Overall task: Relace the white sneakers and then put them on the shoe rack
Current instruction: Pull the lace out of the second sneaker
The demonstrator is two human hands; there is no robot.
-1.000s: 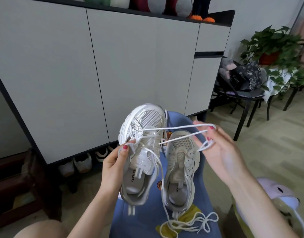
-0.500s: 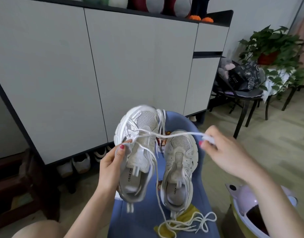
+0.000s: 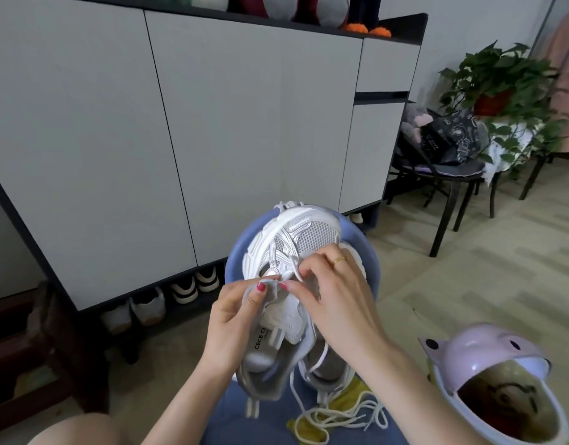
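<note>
The sneaker [image 3: 289, 284], held over the blue chair [image 3: 370, 268], is mid-relacing: left hand [image 3: 235, 319] grips its collar, right hand [image 3: 334, 293] pinches the lace [image 3: 293, 268] at an eyelet. Next, likely thread through (the second shoe lies beneath). A second ago the lace was stretched out rightward.

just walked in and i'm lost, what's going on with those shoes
A person is relacing a white sneaker held over a blue seat. The left hand grips the sneaker's side by the tongue, while the right hand pinches the lace at the eyelets. The second sneaker lies mostly hidden beneath, and a loose lace is piled on the seat. Neither sneaker is on the rack yet.
</note>
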